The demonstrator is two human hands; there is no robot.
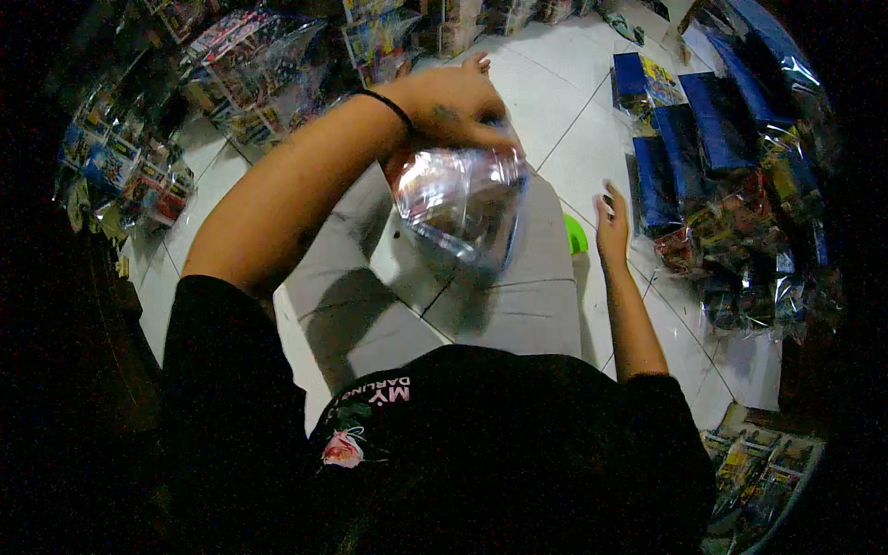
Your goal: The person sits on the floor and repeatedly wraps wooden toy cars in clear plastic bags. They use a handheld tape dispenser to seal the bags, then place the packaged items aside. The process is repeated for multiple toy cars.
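Note:
My left hand (458, 102) reaches across from the left, a dark band at its wrist. Its fingers are closed on the top edge of a clear plastic-wrapped package (467, 199), which hangs tilted over my lap. Glare and motion blur hide what is inside the wrapping. Off to the right, my right hand (612, 227) is empty, its fingers stretched out and apart. Beside that hand, next to my knee, is a bright green rounded object (575, 235), mostly hidden by my leg.
Dark blue packages in clear plastic (717, 120) lie in rows at the right. Colourful wrapped packets (254, 69) stand along the far left, with more at the left edge (129, 171). A bin of packets (763, 472) sits at the lower right. The floor is white tile (555, 102).

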